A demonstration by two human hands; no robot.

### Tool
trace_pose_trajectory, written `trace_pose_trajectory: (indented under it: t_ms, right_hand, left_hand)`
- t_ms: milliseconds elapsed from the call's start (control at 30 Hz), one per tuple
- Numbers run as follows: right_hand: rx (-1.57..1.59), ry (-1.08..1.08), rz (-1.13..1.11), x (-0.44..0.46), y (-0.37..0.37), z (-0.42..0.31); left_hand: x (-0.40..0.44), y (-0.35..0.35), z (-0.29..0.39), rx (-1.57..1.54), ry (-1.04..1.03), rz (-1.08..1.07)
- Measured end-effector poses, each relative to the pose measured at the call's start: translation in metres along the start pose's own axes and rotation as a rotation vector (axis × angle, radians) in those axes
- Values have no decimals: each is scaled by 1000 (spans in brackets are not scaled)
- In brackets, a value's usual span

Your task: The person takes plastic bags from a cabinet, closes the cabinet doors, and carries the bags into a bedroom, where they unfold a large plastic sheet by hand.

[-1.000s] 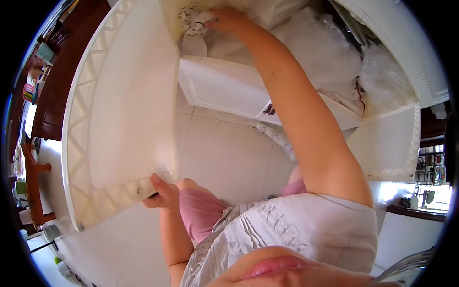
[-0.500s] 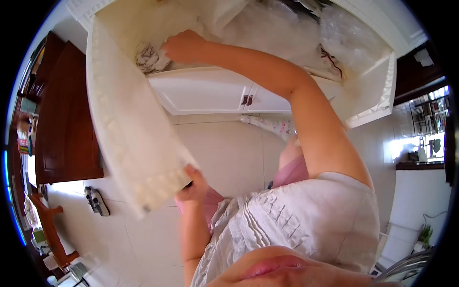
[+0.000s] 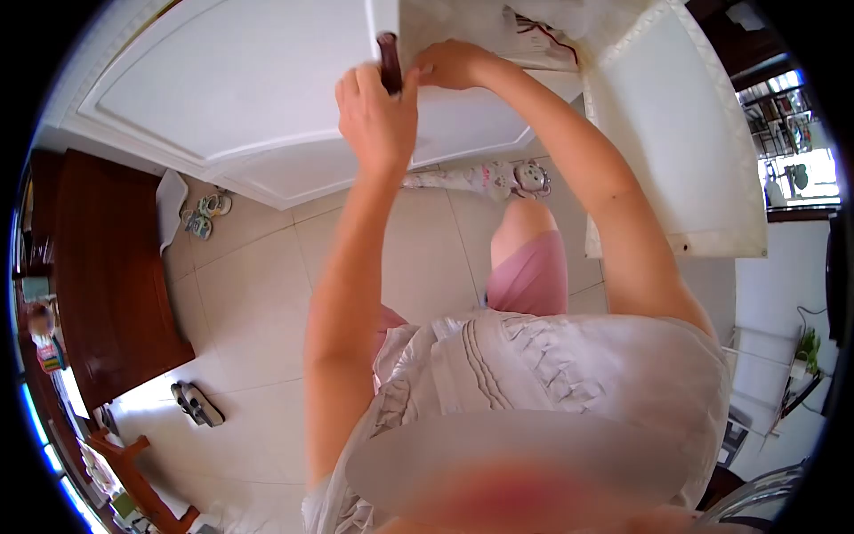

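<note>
A white cabinet's left door (image 3: 258, 80) is now swung across the left part of the cabinet, its dark handle (image 3: 389, 62) upright near the edge. My left hand (image 3: 378, 111) has its fingers wrapped round that handle. Just right of the door edge, my right hand (image 3: 452, 66) is at the cabinet opening with its fingers bent together; whatever its fingertips touch is hidden. Behind it lie pale plastic-like wrapping and a white bag with red cord (image 3: 544, 44). The right door (image 3: 676, 142) stands open.
Below the cabinet, a leg in a patterned sock (image 3: 480, 180) extends over the tiled floor (image 3: 249, 329). A dark wooden piece of furniture (image 3: 107, 276) stands at left, with sandals (image 3: 206, 215) and dark shoes (image 3: 197, 404) nearby. A rack with a plant (image 3: 808, 347) is at right.
The left door has swung from open to across the cabinet's left part. My left hand moved from its edge up to the handle. My right hand moved right, away from the patterned bundle, now out of sight.
</note>
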State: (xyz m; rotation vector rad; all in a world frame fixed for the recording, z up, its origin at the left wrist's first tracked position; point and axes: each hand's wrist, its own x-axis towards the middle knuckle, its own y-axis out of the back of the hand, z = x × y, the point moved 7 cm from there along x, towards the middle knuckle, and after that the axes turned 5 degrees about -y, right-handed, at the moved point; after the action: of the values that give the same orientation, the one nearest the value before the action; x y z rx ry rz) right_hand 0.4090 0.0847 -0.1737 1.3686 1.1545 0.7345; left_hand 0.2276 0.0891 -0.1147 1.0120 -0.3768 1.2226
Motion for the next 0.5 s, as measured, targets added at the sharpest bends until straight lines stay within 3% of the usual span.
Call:
trace_pose_trajectory:
  t_ms: [33, 100, 133, 267, 333, 367, 433, 500]
  right_hand:
    - [13, -9, 2, -2, -1, 5]
    - [-179, 70, 398, -7, 24, 2]
    - [-191, 133, 458, 3, 28, 5]
    - [31, 190, 339, 91, 28, 19]
    - [141, 458, 475, 112, 29, 6]
    - [151, 453, 474, 113, 27, 10]
    - [195, 142, 266, 91, 23, 14]
    - [152, 184, 354, 68, 14, 11]
  left_hand:
    - [8, -12, -5, -23, -30, -14]
    - [26, -33, -17, -46, -69, -34]
    - [36, -43, -20, -43, -106, -46]
    - [46, -64, -18, -12, -66, -87]
    - [45, -67, -19, 45, -49, -85]
    - [47, -69, -21, 48, -51, -96]
    - [47, -69, -19, 67, -144, -89]
    - [45, -74, -24, 83, -143, -77]
